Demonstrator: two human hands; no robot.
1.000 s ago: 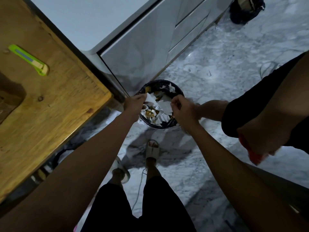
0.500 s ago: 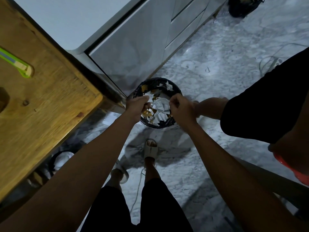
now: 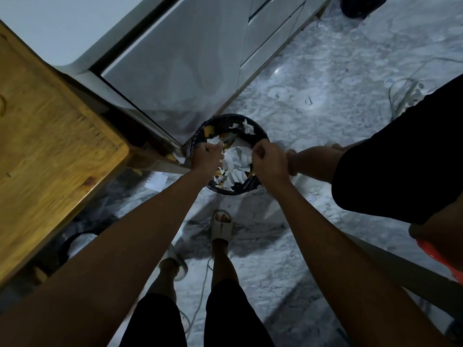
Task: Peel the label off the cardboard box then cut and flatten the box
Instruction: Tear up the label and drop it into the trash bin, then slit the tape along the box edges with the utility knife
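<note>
My left hand and my right hand hover side by side over a round black bin on the floor. The bin holds several torn white label scraps and some yellow bits. A white scrap sits pinched at my left hand's curled fingertips. The fingers of my right hand are curled, thumb against fingertips, and I see nothing between them. The cardboard box is not in view.
A wooden table fills the left side, with a white cabinet behind the bin. Another person in black clothing stands at the right, an arm reaching close to my right hand. My slippered feet and a cable lie on the marble floor.
Both hands stay over the bin, the left hand's fingers now more curled. The view has swung right, and the green cutter on the table has left the frame.
</note>
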